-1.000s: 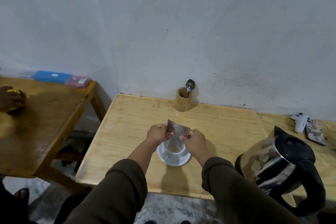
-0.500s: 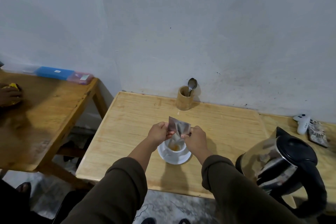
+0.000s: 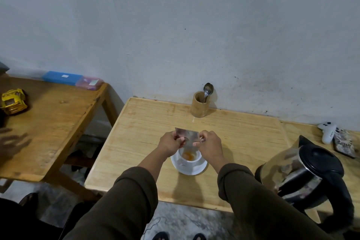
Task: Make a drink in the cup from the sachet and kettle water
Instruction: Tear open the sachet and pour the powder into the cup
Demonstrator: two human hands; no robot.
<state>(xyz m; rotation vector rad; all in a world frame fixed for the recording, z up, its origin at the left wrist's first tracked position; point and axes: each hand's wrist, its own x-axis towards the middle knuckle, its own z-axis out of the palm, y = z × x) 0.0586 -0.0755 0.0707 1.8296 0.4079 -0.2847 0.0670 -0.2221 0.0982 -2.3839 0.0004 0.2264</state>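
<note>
A silver sachet is held tilted over a white cup that stands on a white saucer on the wooden table. My left hand pinches the sachet's left edge and my right hand pinches its right edge. Orange powder lies in the cup's bottom. A glass kettle with a black lid and handle stands at the table's right front.
A bamboo holder with a spoon stands by the wall. A white controller and a phone lie at the far right. On the left table are a yellow packet, blue and pink boxes, and another person's blurred hand.
The sachet has been tipped and flattened over the cup, and orange powder now shows inside. On the left table the other person's hand let go of the yellow packet and moved nearer.
</note>
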